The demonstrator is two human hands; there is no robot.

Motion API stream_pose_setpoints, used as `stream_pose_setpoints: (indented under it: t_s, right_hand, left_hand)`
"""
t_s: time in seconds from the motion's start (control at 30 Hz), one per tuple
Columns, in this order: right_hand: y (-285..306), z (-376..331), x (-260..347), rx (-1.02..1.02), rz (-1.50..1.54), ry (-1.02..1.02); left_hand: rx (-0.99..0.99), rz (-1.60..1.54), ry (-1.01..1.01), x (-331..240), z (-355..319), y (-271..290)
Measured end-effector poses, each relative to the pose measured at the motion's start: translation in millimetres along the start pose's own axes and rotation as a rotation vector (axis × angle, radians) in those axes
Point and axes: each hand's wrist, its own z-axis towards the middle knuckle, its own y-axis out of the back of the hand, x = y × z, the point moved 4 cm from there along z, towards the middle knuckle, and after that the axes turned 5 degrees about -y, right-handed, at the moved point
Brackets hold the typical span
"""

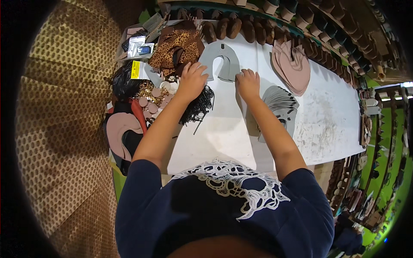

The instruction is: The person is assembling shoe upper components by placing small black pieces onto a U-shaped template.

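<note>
Head view, looking down along both forearms onto a long white counter (223,129). Left hand (192,80) lies palm down on the left end of a grey, horseshoe-shaped cut piece of sheet material (221,60), fingers (198,68) spread and nearly flat, pressing rather than pinching. Right hand (248,84) lies palm down just near of the same piece's right arm, fingers (249,74) extended and close together, tips touching or almost touching its edge; whether they grip anything cannot be told. The grey piece rests flat on the counter at its far middle, between the two hands.

Left of the left hand: a leopard-patterned brown fabric piece (178,47), a heap of small round pink discs (150,101), and a black beaded mesh (200,105) beneath the left wrist. Right of the right forearm: a fanned stack of grey cut pieces (282,103). Farther right: a stack of pink horseshoe-shaped pieces (292,64). Along the far edge: a row of brown shoe lasts (234,26).
</note>
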Motion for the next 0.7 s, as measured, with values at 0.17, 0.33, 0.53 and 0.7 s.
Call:
stream_pose_setpoints:
  t_s: [0.17, 0.33, 0.53, 0.7]
  right_hand:
    - [-0.3, 5.7, -1.3, 0.077, -0.057, 0.056]
    - [5.0, 9.5, -6.8, -0.062, 0.051, 0.010]
    - [29.5, 5.8, -6.9, -0.126, 0.174, 0.041]
    - [60.1, -22.2, -4.9, -0.142, 0.223, 0.189]
  left_hand:
    - [0.042, 0.196, -0.072, 15.0, 16.3, -22.5]
    - [0.059, 0.156, -0.152, 18.2, 19.1, -25.4]
    - [-0.056, 0.089, -0.037, 12.5, 21.3, 0.9]
    - [-0.095, 0.073, 0.042, -8.0, 8.3, 30.4]
